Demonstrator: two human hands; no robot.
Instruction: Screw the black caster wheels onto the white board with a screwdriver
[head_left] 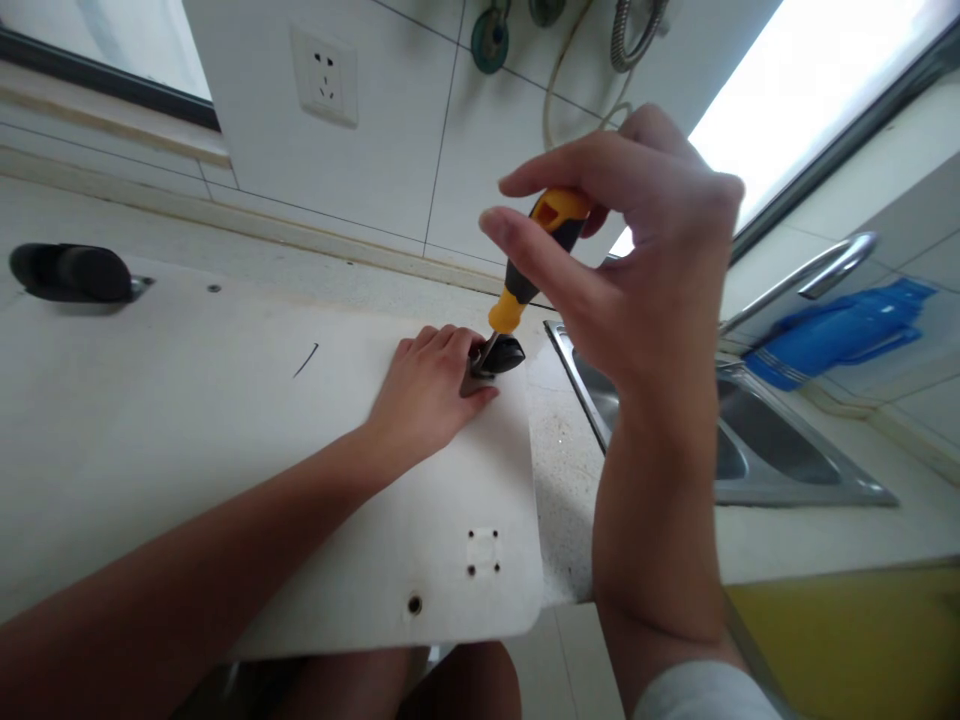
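My right hand (622, 215) is around the yellow-and-black handle of a screwdriver (521, 290), thumb and forefinger reaching past it. The screwdriver tilts down to the left, its shaft ending at a black caster wheel (508, 354) with a metal mount. Where the tip sits is too small to make out. My left hand (435, 375) grips this caster from the left, holding it on a white board (337, 400) near its far right corner. A second black caster (71, 272) stands on the board at the far left.
Several screw holes (484, 550) and one larger hole (415, 604) mark the board's near right corner. It lies on a speckled counter (562, 480). To the right are a steel sink (787, 440), a faucet (832, 268) and a blue bottle-like object (847, 330). A wall socket (325, 78) is behind.
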